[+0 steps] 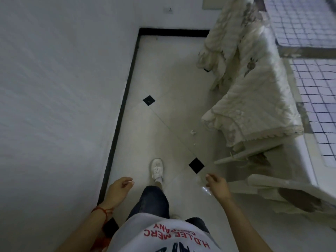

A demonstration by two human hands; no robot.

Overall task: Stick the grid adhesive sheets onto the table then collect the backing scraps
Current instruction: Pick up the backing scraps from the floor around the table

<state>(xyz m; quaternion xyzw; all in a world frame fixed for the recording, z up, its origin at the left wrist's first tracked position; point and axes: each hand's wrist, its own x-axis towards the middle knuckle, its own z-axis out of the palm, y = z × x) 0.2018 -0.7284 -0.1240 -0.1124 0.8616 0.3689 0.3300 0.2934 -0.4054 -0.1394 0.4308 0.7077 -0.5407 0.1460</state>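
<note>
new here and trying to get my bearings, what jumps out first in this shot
The grid adhesive sheets already cover the table along the right edge, with a cream lace cloth draped off its near side. At the bottom, the left hand hangs empty while the right hand pinches a clear backing scrap. Between them, a white shoe steps across pale floor tiles.

The person is standing on the floor (163,73) with a wall (54,88) running along at nine o'clock and the table (307,151) sitting at three o'clock. Grid sheets (316,99) are lying on the tabletop, and a cloth (254,99) is hanging over the table's near edge toward the floor. One shoe (157,168) is stepping out at twelve o'clock, between the left hand (119,190) and right hand (217,186).
</note>
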